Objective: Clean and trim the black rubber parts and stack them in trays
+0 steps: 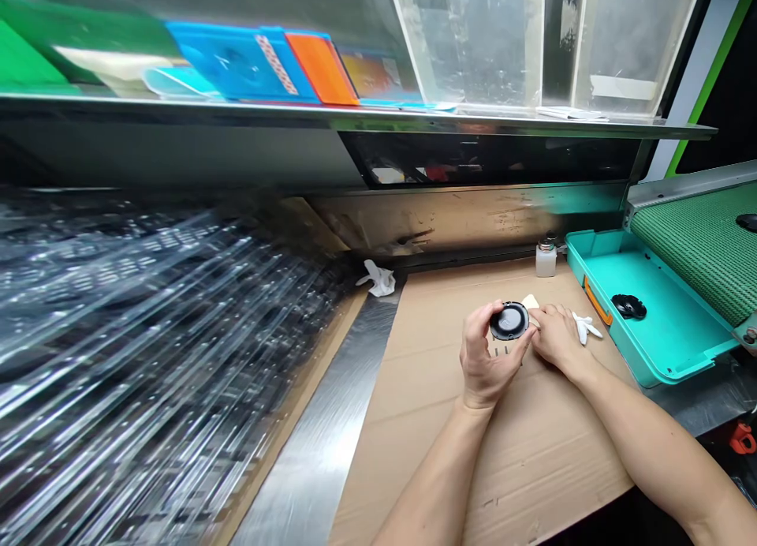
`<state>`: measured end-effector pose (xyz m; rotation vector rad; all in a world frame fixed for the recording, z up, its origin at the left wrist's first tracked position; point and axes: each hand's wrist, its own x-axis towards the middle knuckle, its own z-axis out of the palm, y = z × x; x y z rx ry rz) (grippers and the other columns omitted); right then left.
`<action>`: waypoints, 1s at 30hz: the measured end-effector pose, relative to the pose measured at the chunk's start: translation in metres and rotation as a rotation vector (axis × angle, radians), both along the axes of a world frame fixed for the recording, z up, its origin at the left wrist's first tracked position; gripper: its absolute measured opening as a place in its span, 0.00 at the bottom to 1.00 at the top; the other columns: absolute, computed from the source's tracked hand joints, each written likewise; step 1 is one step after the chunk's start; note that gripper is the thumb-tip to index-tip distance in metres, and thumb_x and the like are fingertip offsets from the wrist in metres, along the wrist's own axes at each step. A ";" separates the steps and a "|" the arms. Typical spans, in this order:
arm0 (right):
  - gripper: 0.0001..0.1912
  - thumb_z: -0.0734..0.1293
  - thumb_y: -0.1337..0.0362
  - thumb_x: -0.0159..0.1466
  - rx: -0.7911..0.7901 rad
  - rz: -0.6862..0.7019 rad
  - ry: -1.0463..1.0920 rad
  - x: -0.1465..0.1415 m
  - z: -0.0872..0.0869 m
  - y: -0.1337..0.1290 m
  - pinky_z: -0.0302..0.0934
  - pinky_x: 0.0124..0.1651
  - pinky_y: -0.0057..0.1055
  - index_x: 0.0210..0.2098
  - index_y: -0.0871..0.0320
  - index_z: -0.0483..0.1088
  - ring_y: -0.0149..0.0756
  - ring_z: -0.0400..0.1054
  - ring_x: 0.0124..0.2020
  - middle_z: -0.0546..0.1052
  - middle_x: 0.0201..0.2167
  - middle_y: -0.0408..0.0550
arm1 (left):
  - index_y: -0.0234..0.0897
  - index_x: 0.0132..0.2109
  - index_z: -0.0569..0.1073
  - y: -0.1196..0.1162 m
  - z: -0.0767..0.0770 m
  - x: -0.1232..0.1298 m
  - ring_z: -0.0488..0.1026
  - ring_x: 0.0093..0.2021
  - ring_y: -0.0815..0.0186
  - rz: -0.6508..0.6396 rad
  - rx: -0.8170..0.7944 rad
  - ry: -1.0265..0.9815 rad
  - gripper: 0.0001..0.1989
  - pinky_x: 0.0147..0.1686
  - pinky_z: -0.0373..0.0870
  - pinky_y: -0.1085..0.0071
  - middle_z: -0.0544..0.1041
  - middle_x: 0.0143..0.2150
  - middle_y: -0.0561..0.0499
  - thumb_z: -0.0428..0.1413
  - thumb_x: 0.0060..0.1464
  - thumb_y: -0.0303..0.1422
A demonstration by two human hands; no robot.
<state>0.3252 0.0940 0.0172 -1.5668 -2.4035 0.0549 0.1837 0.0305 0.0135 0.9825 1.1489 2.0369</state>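
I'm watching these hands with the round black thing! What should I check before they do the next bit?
1. Round black part held by the left hand: ok, fingers wrap its edge.
2. Right hand touching that part: ok, fingertips meet its rim.
3. Pale scrap by the rim: cannot tell if it is held or loose.
4. Part's grey middle clean: cannot tell, too small to see.
5. Second black part inside the teal tray: ok.
6. Small white bottle upright on the cardboard sheet: ok.

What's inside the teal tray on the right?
A black part lies on the floor of the teal tray. The floor beneath that part is covered, so nothing under it can be seen.
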 end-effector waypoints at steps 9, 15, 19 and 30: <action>0.15 0.62 0.58 0.70 0.012 0.005 0.016 0.001 -0.001 0.002 0.54 0.51 0.37 0.53 0.50 0.74 0.45 0.66 0.50 0.77 0.47 0.51 | 0.43 0.32 0.78 0.026 -0.025 -0.048 0.64 0.60 0.43 0.201 -0.470 0.667 0.04 0.61 0.60 0.54 0.75 0.44 0.39 0.63 0.52 0.37; 0.16 0.61 0.57 0.70 -0.009 0.001 0.043 0.003 -0.003 0.004 0.54 0.52 0.37 0.54 0.50 0.73 0.44 0.65 0.51 0.76 0.48 0.52 | 0.36 0.56 0.73 0.025 -0.029 -0.068 0.68 0.60 0.52 0.207 -0.488 0.591 0.19 0.64 0.59 0.54 0.73 0.58 0.37 0.48 0.64 0.38; 0.16 0.61 0.56 0.70 -0.014 0.009 0.029 0.004 -0.003 0.004 0.54 0.52 0.37 0.52 0.51 0.74 0.45 0.65 0.51 0.75 0.47 0.53 | 0.34 0.64 0.65 0.009 -0.032 -0.082 0.65 0.64 0.50 0.061 -0.575 0.647 0.33 0.64 0.61 0.54 0.67 0.65 0.35 0.57 0.58 0.47; 0.16 0.60 0.55 0.71 0.001 0.022 0.028 0.004 0.001 0.001 0.54 0.53 0.40 0.50 0.53 0.75 0.47 0.63 0.51 0.75 0.49 0.54 | 0.40 0.53 0.70 -0.011 -0.033 -0.054 0.74 0.54 0.50 0.104 -0.512 0.877 0.29 0.55 0.68 0.54 0.79 0.51 0.42 0.66 0.46 0.45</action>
